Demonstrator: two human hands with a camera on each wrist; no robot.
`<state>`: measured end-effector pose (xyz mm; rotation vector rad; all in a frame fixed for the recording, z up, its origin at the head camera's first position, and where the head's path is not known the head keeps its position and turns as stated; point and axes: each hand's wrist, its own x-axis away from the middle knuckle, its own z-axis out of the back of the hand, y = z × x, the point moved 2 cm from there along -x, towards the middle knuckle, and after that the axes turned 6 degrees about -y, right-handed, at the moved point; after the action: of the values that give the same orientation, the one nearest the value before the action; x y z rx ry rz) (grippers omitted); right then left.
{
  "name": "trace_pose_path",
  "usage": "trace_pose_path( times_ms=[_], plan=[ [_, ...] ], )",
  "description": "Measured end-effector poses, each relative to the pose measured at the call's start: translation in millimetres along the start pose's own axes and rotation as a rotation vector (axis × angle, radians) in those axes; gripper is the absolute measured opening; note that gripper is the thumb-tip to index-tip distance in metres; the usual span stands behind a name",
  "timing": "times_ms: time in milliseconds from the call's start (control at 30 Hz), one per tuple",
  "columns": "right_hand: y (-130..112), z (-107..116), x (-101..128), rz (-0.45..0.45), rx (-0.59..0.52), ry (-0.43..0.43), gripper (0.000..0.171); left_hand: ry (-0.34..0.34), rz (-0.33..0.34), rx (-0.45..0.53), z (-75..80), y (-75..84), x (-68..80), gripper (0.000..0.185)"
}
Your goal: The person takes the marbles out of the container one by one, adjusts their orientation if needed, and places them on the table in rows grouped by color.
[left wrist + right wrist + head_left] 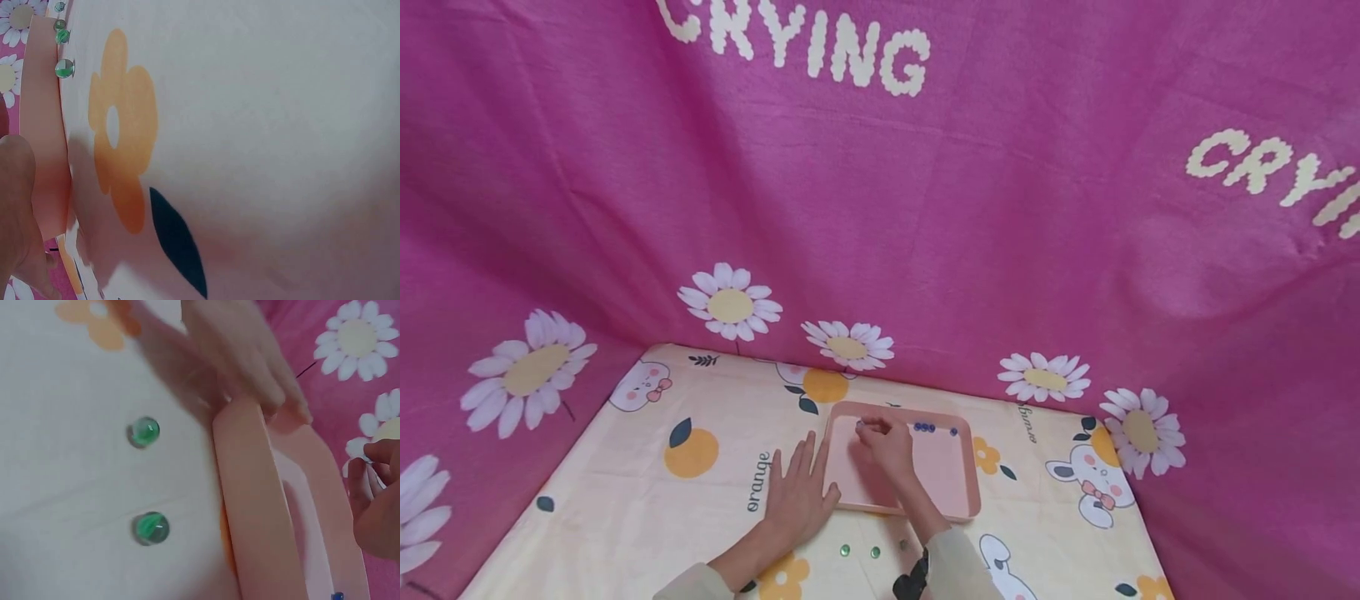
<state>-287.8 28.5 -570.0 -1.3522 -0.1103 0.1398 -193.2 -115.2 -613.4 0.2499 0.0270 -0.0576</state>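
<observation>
Your left hand (796, 497) lies flat on the bench cloth (647, 508), fingers straight & spread, palm down, its thumb side touching the left rim of the pink tray (964, 483). It holds nothing.

Your right hand (887, 446) is inside the tray near the far-left corner, fingers curled w/ tips pinched together at a small marble (861, 425); too small in the head view to say more than that the fingertips are on it. In the right wrist view the curled fingers (375, 487) show at the right edge, but the marble itself is hidden.

A short row of blue marbles (924, 427) sits along the tray's far wall, w/ one more blue one (953, 432) a bit right of them, apart from the row.

On the cloth just in front of the tray's near edge lie green marbles (845, 550), spaced apart, between your two forearms. Right wrist view shows two of them (144, 432) clearly, beside the tray rim (250, 506), not touching it.

Pink daisy-print fabric (880, 208) hangs behind & to both sides of the bench.
</observation>
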Motion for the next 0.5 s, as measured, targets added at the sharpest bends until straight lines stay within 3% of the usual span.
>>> trace_pose_path(
  times_ms=[300, 500],
  plan=[
    [-4, 19, 40, -0.029, -0.011, -0.125, 0.014, -0.003, 0.01, -0.011, -0.6, 0.7, 0.7, 0.075],
    [-7, 27, 74, -0.032, -0.046, -0.252, 0.017, 0.0, 0.015, -0.017, 0.3, 1.6, 0.9, 0.074]
  ],
)
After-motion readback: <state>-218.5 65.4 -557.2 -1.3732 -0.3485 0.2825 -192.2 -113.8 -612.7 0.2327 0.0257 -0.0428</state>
